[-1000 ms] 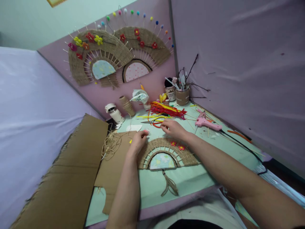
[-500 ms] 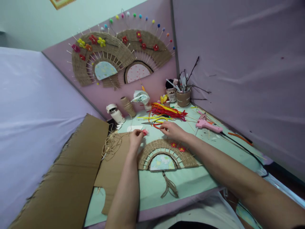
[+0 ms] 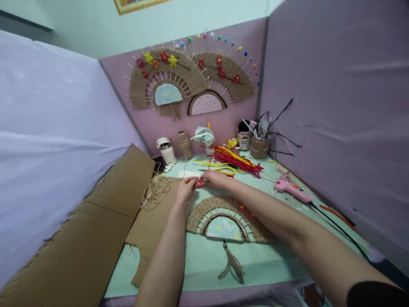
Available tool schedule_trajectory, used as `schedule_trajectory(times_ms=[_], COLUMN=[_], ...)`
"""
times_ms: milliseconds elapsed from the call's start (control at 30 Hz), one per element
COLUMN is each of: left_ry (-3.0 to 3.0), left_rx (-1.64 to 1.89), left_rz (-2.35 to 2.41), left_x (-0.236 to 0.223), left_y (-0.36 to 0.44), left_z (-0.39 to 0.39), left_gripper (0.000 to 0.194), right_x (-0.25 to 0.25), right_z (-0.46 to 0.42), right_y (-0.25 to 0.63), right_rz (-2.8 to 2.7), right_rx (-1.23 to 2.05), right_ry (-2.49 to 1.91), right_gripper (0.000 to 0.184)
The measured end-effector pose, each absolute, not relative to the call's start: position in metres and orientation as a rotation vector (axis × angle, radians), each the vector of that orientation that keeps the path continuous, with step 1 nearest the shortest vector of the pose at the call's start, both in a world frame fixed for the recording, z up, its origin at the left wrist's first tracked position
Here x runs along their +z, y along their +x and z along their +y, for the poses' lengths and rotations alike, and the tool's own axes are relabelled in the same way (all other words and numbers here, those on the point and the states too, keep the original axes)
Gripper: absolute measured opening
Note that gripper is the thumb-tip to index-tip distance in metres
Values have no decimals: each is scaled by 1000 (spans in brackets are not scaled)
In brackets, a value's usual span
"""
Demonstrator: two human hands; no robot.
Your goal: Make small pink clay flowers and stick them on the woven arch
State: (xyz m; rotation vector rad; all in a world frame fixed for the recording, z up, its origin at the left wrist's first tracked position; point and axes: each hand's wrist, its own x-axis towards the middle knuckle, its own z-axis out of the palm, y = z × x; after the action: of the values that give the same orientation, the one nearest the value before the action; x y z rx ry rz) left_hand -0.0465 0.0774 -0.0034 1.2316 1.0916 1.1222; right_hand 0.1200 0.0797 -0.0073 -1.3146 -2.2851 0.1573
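My left hand (image 3: 186,190) pinches a small red flower (image 3: 200,183), whose details are too small to make out. From the other side, my right hand (image 3: 216,180) has its closed fingertips at the same flower. Just behind the right hand lie scissors (image 3: 229,172) with yellow and orange handles, partly hidden by it. Nearer to me, a woven twine fan (image 3: 200,212) lies flat on the table, with a patterned half-round centre (image 3: 224,228) and a twine tassel (image 3: 231,264). Two red flowers (image 3: 242,207) with yellow middles sit on its right side, where my right forearm partly covers the fan.
Cardboard (image 3: 156,217) and tangled twine (image 3: 156,189) lie to the left. Behind stand a white bottle (image 3: 167,152), a twine spool (image 3: 184,145) and a pot of twigs (image 3: 260,147). Pipe cleaners (image 3: 238,161) are heaped at the back; a pink glue gun (image 3: 290,189) lies right.
My right hand has left the scissors' handle and moved left to the red flower, so both hands now meet there. The camera view has shifted left and up.
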Motion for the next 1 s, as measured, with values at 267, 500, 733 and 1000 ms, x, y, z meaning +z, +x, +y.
schedule_trajectory(times_ms=[267,500,733,1000], left_ry=[1567,2096,2063,915], left_rx=[1225,1191,1263,1110], left_rz=[1177,1207,1184,929], left_x=[-14,-18,-16,-9], left_y=[-43,-26,-25,-27], left_z=[76,61,58,65], left_gripper=[15,13,8,9], right_x=[2,-3,-10,-20], right_z=[60,41,43,49], right_y=[145,156,160,164], right_rz=[-2034,-1877,-1771,-1598], right_rx=[182,338,459,566], right_ry=[-1377,-1303,-1331,-1332], right_gripper=[20,21,28,38])
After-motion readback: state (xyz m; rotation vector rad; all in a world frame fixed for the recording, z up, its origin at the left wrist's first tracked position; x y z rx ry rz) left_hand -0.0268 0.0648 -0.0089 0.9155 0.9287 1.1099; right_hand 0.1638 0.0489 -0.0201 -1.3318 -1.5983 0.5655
